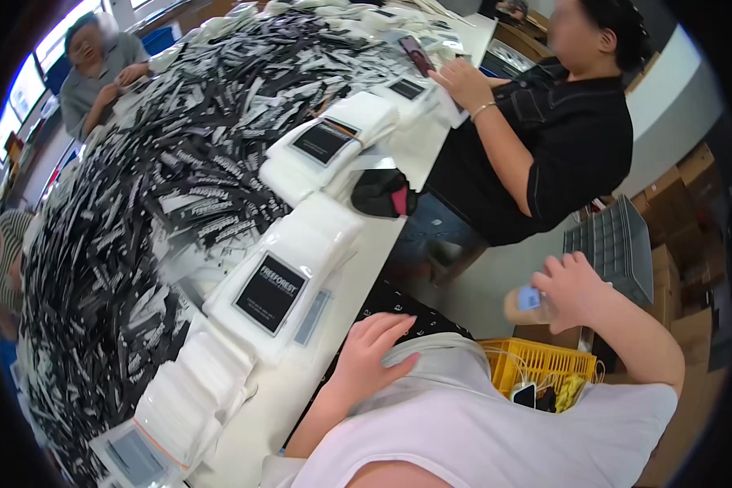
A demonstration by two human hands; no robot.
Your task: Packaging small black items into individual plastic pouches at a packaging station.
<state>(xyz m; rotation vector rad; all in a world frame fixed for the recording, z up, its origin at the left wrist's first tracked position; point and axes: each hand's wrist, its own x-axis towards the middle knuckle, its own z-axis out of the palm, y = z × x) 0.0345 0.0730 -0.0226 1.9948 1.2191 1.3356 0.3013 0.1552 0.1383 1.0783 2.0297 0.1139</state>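
My right hand [576, 291] is raised out to the right side and grips a small bottle [518, 307]. The bottle is tilted, pale brown at one end, with a blue patch on it. My left hand [375, 354] rests over my lap at the waist, fingers spread, holding nothing. Just past it, on the white table [335, 299], lies a stack of white plastic bags [268, 293] with a black printed panel. A second stack of bags [183, 396], bound by an orange rubber band, lies nearer to me.
A large heap of black and white printed packets [177, 158] covers the table's middle. Another banded bag stack [329, 143] and a black pouch [383, 192] lie beyond. A person [543, 140] sits alongside with a phone [416, 55]. A yellow crate [543, 360] and grey crate [613, 250] stand right.
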